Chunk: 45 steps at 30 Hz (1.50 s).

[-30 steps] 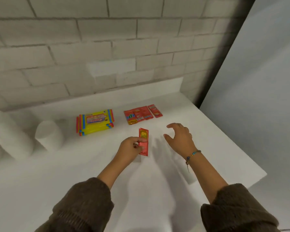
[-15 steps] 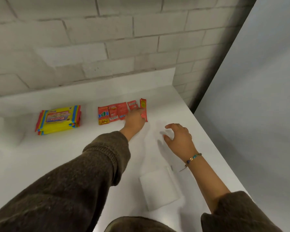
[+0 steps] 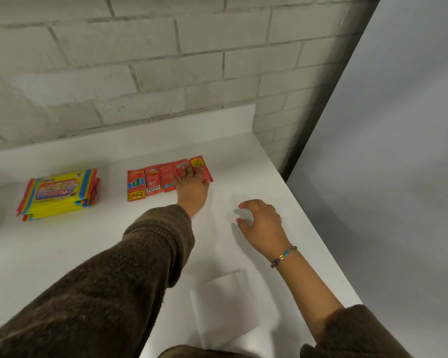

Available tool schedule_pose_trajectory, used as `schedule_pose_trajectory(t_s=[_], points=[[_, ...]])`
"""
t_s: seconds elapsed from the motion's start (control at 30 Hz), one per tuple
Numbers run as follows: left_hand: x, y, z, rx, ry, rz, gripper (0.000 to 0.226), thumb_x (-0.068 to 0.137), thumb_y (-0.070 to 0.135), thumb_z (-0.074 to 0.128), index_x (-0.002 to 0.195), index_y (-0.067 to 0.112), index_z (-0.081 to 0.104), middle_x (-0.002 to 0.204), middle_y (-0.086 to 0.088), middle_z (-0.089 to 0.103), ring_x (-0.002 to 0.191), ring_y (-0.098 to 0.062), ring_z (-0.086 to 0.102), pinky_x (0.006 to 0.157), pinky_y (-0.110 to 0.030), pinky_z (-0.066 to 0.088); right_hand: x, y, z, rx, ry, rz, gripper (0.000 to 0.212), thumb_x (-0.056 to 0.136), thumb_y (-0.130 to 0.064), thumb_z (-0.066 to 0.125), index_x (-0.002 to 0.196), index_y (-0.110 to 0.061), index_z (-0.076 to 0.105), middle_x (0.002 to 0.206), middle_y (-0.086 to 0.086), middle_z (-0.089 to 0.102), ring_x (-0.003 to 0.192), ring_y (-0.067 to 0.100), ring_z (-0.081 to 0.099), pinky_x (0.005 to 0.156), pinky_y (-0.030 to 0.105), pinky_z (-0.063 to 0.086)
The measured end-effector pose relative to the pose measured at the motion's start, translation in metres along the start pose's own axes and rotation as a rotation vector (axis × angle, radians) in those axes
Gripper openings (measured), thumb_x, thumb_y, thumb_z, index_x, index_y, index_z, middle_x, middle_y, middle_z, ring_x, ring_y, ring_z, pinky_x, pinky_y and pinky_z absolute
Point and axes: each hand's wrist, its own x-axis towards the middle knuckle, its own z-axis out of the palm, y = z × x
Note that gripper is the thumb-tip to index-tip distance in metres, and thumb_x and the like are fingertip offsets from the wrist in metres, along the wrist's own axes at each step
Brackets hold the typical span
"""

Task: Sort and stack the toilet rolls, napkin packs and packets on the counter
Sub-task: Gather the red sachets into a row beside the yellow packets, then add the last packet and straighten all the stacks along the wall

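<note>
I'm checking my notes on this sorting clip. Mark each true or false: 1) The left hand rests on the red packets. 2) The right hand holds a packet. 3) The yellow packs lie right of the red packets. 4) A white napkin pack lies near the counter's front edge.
1) True: the left hand lies on the right end of the red packets.
2) False: the right hand is open and holds nothing.
3) False: the yellow packs lie to their left.
4) True: the white napkin pack lies there on the counter.
</note>
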Motion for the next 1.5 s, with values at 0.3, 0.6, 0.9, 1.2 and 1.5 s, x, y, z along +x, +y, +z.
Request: schedule_pose_trajectory(t_s=[0.3, 0.6, 0.9, 1.2, 1.5], points=[[-0.042, -0.020, -0.023, -0.189, 0.135, 0.134, 0.052, 0.099, 0.035, 0.034, 0.147, 0.020, 0.022, 0.157, -0.009, 0.016, 0.146, -0.030, 0.007, 0.116, -0.057, -0.002, -0.040, -0.022, -0.019, 0.030, -0.301, -0.078, 0.046, 0.081, -0.048, 0.062, 0.121, -0.027, 0.052, 0.124, -0.006, 0.054, 0.107, 0.014, 0.051, 0.092, 0.027, 0.043], [-0.185, -0.062, -0.047, -0.619, 0.036, -0.009, 0.038, 0.097, 0.034, 0.040, 0.130, 0.022, 0.054, 0.147, 0.001, 0.041, 0.137, -0.017, 0.036, 0.116, -0.029, 0.018, -0.095, -0.046, 0.007, -0.025, -0.584, 0.120, 0.095, 0.063, -0.053, 0.077, 0.138, -0.029, 0.025, 0.139, 0.000, 0.035, 0.119, 0.017, 0.046, 0.099, 0.029, 0.040], [-0.283, -0.146, -0.079, -0.753, 0.041, 0.060, 0.026, 0.096, 0.027, 0.046, 0.114, 0.025, 0.065, 0.126, 0.006, 0.060, 0.118, -0.007, 0.053, 0.099, -0.016, 0.034, -0.152, -0.113, 0.052, 0.233, -0.117, 0.238, 0.064, 0.068, -0.034, 0.079, 0.115, -0.020, 0.038, 0.096, -0.003, 0.051, 0.081, 0.016, 0.053, 0.060, 0.024, 0.042], [-0.379, -0.289, -0.135, -0.762, 0.118, -0.008, 0.026, 0.097, 0.027, 0.046, 0.112, 0.024, 0.066, 0.121, 0.010, 0.062, 0.108, 0.001, 0.053, 0.083, 0.001, 0.034, -0.207, -0.257, 0.132, 0.464, 0.091, 0.061, 0.045, 0.071, -0.015, 0.074, 0.100, -0.014, 0.039, 0.083, -0.002, 0.047, 0.068, 0.015, 0.049, 0.056, 0.028, 0.041], [-0.431, -0.412, -0.188, -0.746, 0.284, -0.163, 0.027, 0.097, 0.028, 0.044, 0.113, 0.026, 0.066, 0.120, 0.013, 0.061, 0.104, 0.003, 0.051, 0.079, 0.000, 0.033, -0.193, -0.386, 0.199, 0.484, 0.048, -0.152, 0.045, 0.067, -0.020, 0.078, 0.090, -0.017, 0.039, 0.099, 0.003, 0.050, 0.086, 0.022, 0.050, 0.056, 0.022, 0.038]])
